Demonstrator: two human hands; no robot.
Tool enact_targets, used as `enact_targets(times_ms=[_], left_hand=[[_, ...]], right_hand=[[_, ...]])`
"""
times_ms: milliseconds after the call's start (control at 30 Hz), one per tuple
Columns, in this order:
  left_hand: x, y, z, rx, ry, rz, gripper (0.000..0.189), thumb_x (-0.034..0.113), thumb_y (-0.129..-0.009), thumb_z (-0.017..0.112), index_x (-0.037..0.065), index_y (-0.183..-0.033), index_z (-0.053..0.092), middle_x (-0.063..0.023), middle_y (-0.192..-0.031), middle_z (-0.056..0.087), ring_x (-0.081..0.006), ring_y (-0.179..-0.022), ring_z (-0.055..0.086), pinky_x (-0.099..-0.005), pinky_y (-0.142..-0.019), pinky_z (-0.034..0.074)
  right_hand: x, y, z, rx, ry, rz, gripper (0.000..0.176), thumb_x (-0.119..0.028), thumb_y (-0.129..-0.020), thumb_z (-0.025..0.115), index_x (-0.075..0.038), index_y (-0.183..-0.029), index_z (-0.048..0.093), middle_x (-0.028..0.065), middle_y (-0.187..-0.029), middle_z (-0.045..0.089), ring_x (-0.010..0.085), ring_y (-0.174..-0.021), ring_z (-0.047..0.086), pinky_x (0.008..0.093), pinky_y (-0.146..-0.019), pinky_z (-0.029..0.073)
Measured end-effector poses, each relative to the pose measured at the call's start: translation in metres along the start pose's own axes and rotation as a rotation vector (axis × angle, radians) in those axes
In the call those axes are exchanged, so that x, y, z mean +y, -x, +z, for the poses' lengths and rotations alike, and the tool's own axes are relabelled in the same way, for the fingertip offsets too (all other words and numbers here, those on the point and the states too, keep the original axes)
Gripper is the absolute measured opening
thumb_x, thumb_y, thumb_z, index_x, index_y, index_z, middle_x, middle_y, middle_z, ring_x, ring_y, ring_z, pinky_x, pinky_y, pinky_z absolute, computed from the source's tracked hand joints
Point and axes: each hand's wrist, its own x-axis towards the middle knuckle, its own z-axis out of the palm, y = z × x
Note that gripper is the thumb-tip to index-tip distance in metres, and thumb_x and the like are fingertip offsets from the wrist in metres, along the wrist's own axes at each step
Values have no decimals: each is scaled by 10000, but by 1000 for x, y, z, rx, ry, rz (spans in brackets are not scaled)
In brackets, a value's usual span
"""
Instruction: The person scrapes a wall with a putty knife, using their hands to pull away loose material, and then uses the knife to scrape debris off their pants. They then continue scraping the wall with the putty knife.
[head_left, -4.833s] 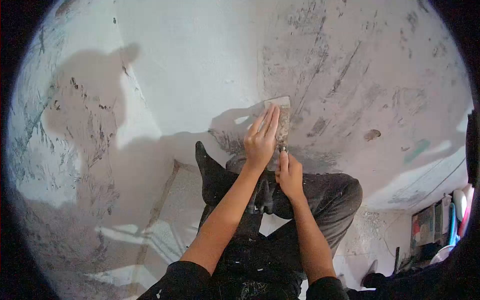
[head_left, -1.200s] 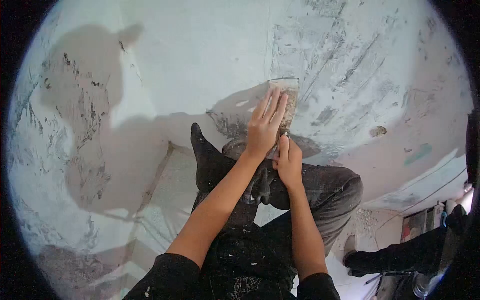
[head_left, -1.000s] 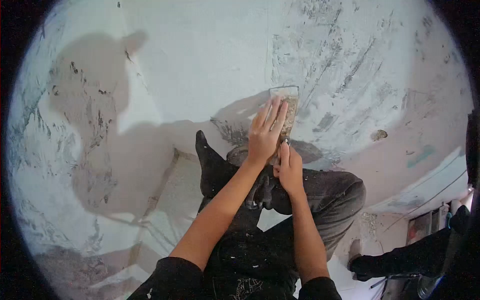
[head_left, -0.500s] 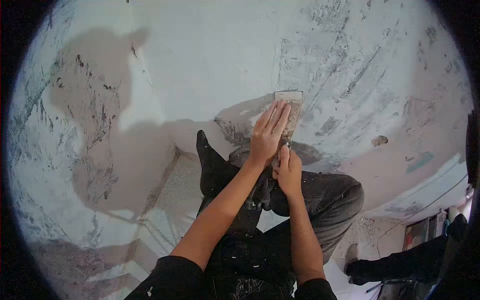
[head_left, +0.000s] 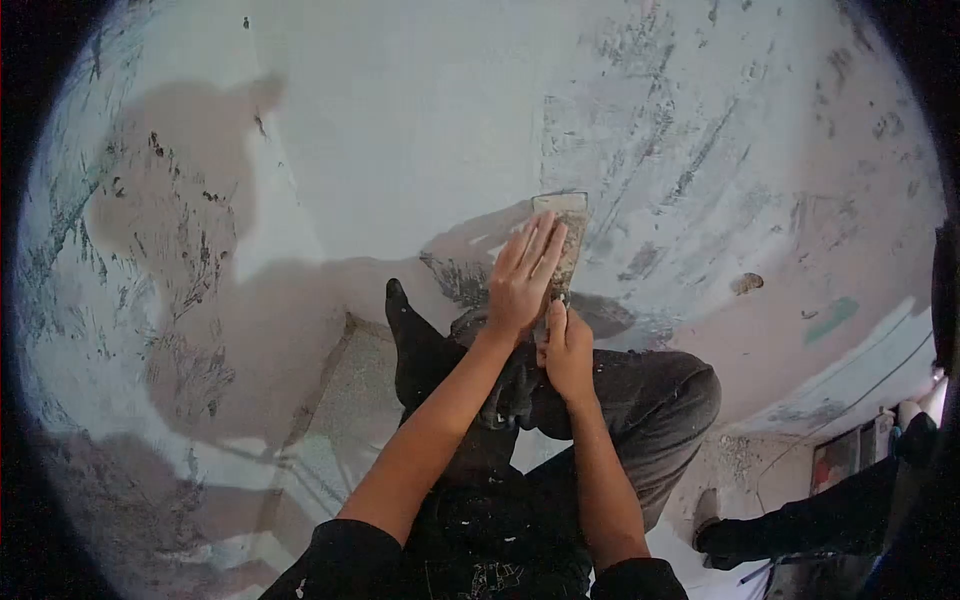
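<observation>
My right hand (head_left: 569, 352) is closed round the handle of a putty knife (head_left: 569, 262). The knife's wide, stained blade points up and lies against the wall (head_left: 420, 130). Fingers stretched out and close together, my left hand (head_left: 520, 284) rests flat on the left part of the blade. It covers some of that blade, and most of the handle is hidden in my right hand. Left of the blade the wall is smooth and pale; to its right are rough grey streaks. A dark rough patch (head_left: 455, 278) shows beside my left hand.
My bent legs in dark trousers (head_left: 650, 395) and my dark-socked foot (head_left: 398, 305) are close to the wall. At lower right another person's dark trouser leg (head_left: 800, 530) stretches across, near a shelf-like unit (head_left: 850, 455). A small brown hole (head_left: 747, 284) marks the wall.
The view has shifted slightly, so the wall marks, hands and putty knife sit a little further left and lower. Both hands keep the same hold, and the blade stays at nearly the same wall spot.
</observation>
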Motion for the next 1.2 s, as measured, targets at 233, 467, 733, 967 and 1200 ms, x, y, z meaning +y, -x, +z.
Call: enact_targets(times_ms=[233,467,733,967,1200], left_hand=[[6,4,0,-47,43,-47,508,69,-901,556,128,-1401,490,-76,-1465,441,-271,-1337,428,-448,-1051,434],[2,3,-2,-39,39,-40,532,54,-879,556,115,-1403,484,-74,-1473,432,-273,-1350,414,-449,-1053,433],[-1,2,4,-66,116,-40,539,-2,-872,541,113,-1396,490,-72,-1468,433,-285,-1348,412,-393,-1039,470],[5,-1,2,-77,203,-125,610,-40,-855,494,103,-1444,419,-94,-1491,399,-300,-1364,390,-413,-1063,430],[2,0,-2,-55,148,-31,542,27,-880,558,137,-1405,486,-53,-1468,439,-281,-1349,414,-402,-1055,446]], right_hand=[[0,1,-4,-34,-82,-10,404,-334,-1048,384,-42,-774,440,-9,-584,389,76,-439,382,263,-388,339],[-3,0,0,-37,-68,42,418,-304,-1043,382,-11,-765,488,51,-527,486,148,-416,494,321,-416,393],[7,-4,2,-11,-52,-31,398,-321,-1045,390,-37,-770,435,8,-580,417,96,-437,417,276,-404,363],[29,-16,1,26,118,-163,408,-314,-1035,412,9,-804,503,85,-578,509,172,-449,502,340,-439,402],[0,2,-5,-57,-54,-60,411,-308,-1039,389,11,-808,506,110,-568,535,180,-442,530,337,-433,409]])
